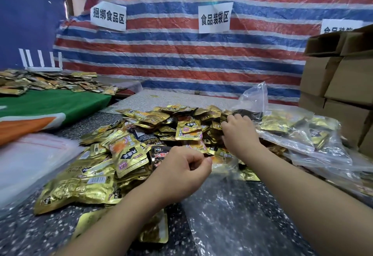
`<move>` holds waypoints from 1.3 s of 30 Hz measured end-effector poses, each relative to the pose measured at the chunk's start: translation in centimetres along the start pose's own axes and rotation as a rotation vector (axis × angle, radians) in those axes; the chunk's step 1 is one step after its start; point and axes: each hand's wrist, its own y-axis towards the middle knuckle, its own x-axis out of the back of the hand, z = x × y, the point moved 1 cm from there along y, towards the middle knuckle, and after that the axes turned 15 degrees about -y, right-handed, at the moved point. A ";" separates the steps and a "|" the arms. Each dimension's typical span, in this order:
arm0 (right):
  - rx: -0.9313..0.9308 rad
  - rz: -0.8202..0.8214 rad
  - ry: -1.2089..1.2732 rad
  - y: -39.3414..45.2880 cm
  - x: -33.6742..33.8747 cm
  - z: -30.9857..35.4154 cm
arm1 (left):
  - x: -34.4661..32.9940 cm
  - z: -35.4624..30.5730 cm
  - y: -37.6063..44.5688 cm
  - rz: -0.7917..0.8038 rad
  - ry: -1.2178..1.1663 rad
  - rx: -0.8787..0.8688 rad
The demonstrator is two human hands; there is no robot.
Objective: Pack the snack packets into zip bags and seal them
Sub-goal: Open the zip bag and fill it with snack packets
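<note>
On the speckled dark stone table before us lies a wide heap of small gold foil snack packets, spreading from the near left to the far middle, with the clear plastic zip bag lying flat at the near right, its mouth toward the heap. Our left hand sits at the bag's mouth with the fingers curled tight, thumb against forefinger, apparently pinching the film's lip, though the clear plastic makes that hard to confirm. Our right hand reaches farther into the pile, fingers bent down over the packets; whether it has one pinched we cannot tell. To the far right lie filled clear bags of packets beside stacked brown cardboard boxes; a stack of empty bags with red strips waits at the near left. We judge the packets light, crinkly and slick, likely to slide over one another, so they are best gathered a few at a time by their flat sealed edges. The bag is limp and slippery, so it wants holding by its stiffer zip rim to keep the mouth open, then pressing along that rim to seal
</note>
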 end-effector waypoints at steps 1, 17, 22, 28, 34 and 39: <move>-0.002 0.000 -0.003 -0.1 -0.1 0.1 | 0.0 0.0 0.0 0.004 0.005 -0.002; -0.574 0.037 1.935 -6.1 6.2 -6.0 | 0.0 0.2 0.2 0.045 0.017 0.006; -0.472 0.050 2.160 -10.1 6.2 -5.9 | -0.2 -0.1 0.0 0.061 0.029 -0.014; -0.237 -0.003 1.838 -12.0 5.3 -6.0 | -0.2 -0.4 -0.1 0.053 0.002 -0.032; -0.051 0.124 1.461 -12.6 5.6 -6.1 | -0.2 -0.3 0.0 0.004 -0.067 -0.023; 0.027 0.258 1.248 -13.0 6.2 -6.1 | 0.0 -0.5 0.3 -0.114 -0.134 -0.034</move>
